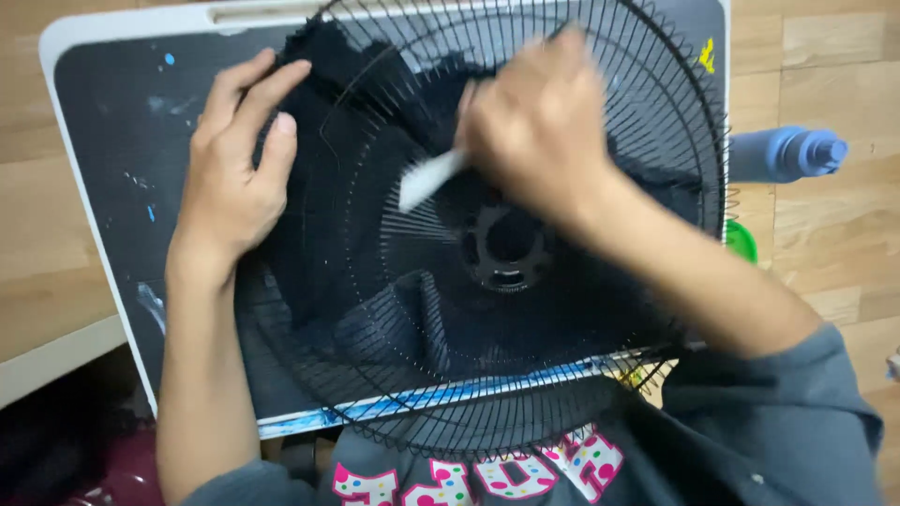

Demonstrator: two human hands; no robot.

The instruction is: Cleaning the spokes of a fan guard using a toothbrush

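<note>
A black wire fan guard point(394, 309) lies over a dark, paint-flecked board point(122, 159) with a white rim. A black cloth point(328, 66) sits under its far left part. My left hand point(234, 169) rests flat on the guard's left rim, fingers spread and pointing up. My right hand point(539, 126), blurred by motion, is inside the guard above the round black hub point(506, 248). It grips a small white brush-like tool point(429, 178) that points down-left across the wires.
A blue bottle point(787, 155) lies on the wooden floor at the right, with a green object point(741, 241) just below it beside the guard. My grey sleeve point(787, 412) and a printed shirt fill the bottom edge.
</note>
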